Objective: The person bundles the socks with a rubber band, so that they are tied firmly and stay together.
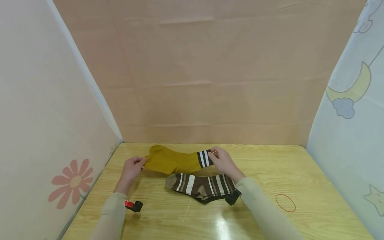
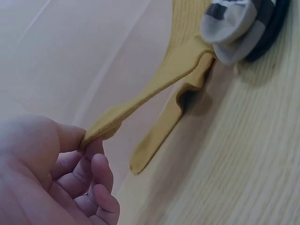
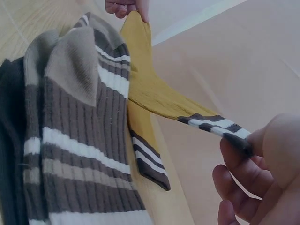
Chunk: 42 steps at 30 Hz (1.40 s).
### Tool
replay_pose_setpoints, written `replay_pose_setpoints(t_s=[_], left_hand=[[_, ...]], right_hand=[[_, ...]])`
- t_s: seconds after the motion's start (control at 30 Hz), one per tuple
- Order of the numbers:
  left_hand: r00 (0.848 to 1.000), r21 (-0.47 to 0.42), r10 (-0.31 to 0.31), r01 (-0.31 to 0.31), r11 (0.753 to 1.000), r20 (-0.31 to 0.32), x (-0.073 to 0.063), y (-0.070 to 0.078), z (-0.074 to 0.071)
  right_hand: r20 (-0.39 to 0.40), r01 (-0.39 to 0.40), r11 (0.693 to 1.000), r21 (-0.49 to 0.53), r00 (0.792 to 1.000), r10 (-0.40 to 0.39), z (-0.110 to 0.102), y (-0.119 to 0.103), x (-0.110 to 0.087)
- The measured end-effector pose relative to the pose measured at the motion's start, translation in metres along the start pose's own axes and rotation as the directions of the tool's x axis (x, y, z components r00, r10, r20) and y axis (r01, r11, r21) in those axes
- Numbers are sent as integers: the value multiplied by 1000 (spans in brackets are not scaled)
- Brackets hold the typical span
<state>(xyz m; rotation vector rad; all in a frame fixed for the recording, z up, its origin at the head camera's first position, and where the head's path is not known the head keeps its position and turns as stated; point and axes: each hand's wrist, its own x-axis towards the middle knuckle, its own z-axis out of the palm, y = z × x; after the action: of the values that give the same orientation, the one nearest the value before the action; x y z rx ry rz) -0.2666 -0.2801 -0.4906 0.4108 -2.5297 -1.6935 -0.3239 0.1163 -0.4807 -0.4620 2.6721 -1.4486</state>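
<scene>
A mustard sock [image 1: 171, 161] with a dark, white-striped cuff stretches between both hands. My left hand [image 1: 132, 168] pinches its toe between thumb and forefinger, the other fingers loosely curled in the left wrist view. At the cuff, my right hand [image 1: 223, 162] pinches the edge with thumb and fingertips. Beneath the lifted sock lies a second mustard sock [image 2: 157, 138], its striped cuff [image 3: 150, 161] visible in the right wrist view. Brown socks with white and tan stripes [image 1: 193, 184] lie nearer the body, stacked in the right wrist view, with a dark sock [image 3: 11, 140] alongside.
A red rubber band [image 1: 286, 203] lies on the wooden table [image 1: 168, 220] to the right. Pinkish-tan cloth [image 1: 210, 73] rises behind the table, and patterned pale sheets [image 1: 39, 110] flank both sides. Small black cameras are strapped at both wrists.
</scene>
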Motion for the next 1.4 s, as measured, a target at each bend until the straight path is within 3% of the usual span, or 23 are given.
replay_pose_setpoints(t_s=[0.3, 0.73, 0.93, 1.2, 1.4], left_hand=[[1000, -37, -5, 6, 999, 23, -9, 9, 5], [997, -67, 71, -68, 995, 44, -31, 27, 16], [992, -73, 101, -96, 993, 75, -36, 30, 22], [987, -65, 113, -106, 992, 113, -51, 39, 21], [985, -67, 103, -94, 993, 136, -58, 37, 22]], right_hand=[[-49, 0, 998, 55, 999, 3, -20, 3, -13], [-90, -12, 997, 76, 996, 19, -52, -11, -39], [-83, 6, 993, 116, 997, 3, -63, -4, -48], [-79, -14, 996, 86, 997, 21, -72, 12, -57], [-72, -26, 998, 56, 997, 30, -75, 18, -62]])
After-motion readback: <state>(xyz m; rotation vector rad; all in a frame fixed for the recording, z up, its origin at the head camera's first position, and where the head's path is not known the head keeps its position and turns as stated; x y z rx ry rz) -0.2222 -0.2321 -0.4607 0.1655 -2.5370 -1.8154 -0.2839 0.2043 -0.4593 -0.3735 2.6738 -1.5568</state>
